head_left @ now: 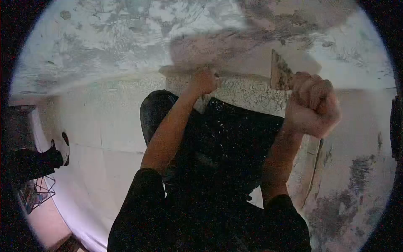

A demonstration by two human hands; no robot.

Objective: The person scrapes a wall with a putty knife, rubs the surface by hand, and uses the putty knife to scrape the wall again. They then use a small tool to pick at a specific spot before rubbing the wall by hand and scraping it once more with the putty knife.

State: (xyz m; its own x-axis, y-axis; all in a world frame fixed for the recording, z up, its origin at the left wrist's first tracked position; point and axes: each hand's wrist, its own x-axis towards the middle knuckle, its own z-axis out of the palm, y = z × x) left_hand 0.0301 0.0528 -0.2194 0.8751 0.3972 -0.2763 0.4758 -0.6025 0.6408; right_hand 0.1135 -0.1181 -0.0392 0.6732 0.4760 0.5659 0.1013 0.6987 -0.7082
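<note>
The right hand is clenched around the handle of a plaster-crusted flat metal scraper, blade up near the patchy grey plaster wall. The left hand curls on the pale ledge; I cannot tell whether it grips anything.

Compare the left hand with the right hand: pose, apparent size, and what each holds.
The right hand is clenched in a fist around a scraper, blade up; the left hand presses on the rough ledge, and whether it grips anything is unclear. The right hand sits nearer the camera and looks larger; the left hand is farther out and looks smaller. Both are bare and reach toward the patchy wall.
</note>
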